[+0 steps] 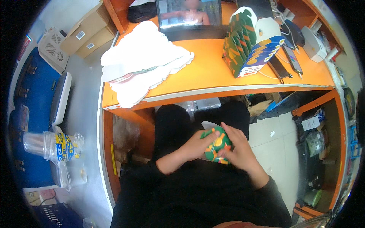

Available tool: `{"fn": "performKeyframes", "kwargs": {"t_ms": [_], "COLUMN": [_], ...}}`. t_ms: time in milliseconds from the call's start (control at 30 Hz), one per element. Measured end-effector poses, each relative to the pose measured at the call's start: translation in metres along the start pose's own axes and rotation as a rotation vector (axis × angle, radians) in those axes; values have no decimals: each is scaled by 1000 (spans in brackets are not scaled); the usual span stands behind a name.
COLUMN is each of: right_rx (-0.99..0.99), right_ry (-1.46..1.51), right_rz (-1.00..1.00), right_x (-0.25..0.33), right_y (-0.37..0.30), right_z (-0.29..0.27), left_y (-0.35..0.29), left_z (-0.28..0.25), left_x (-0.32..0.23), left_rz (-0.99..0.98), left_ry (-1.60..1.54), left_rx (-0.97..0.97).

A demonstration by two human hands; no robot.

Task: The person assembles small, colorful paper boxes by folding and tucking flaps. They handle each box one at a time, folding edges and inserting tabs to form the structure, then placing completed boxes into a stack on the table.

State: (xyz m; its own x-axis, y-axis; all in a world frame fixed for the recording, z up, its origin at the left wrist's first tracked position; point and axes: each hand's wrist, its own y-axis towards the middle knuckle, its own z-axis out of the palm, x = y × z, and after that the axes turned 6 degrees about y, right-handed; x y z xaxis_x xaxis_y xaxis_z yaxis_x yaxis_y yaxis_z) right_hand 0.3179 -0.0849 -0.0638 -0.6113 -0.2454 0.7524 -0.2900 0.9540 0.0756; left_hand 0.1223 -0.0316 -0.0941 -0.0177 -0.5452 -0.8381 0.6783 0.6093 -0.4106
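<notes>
Over my lap I hold a small green carton (219, 143) with orange and red patterning, part of its white inside showing at the top. My left hand (198, 144) grips its left side, thumb across the printed face. On the right side, my right hand (239, 149) wraps round it with the fingers along the edge. On the orange desk (205, 72) ahead lies a spread pile of flat white card blanks (144, 60). To its right stands a nested stack of folded cartons (249, 45) in green and blue with white rounded tops.
A screen (190, 15) stands at the back of the desk. A phone (292, 60), a dark power bank (278, 67) and white cables lie at the right. Wrapped plastic cups (57, 146) rest on the grey counter at left, near cardboard boxes (89, 28).
</notes>
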Motion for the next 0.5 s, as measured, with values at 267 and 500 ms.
{"fn": "performKeyframes", "kwargs": {"t_ms": [267, 500], "right_rx": [-217, -202], "right_ry": [22, 726], "right_rz": [-44, -215], "right_x": [14, 4], "right_y": [8, 12], "right_z": [-11, -15], "left_y": [-36, -19], "left_z": [5, -4], "left_x": [-56, -39], "left_rz": [865, 858], "left_ry": [522, 594], "left_rx": [-333, -51]}}
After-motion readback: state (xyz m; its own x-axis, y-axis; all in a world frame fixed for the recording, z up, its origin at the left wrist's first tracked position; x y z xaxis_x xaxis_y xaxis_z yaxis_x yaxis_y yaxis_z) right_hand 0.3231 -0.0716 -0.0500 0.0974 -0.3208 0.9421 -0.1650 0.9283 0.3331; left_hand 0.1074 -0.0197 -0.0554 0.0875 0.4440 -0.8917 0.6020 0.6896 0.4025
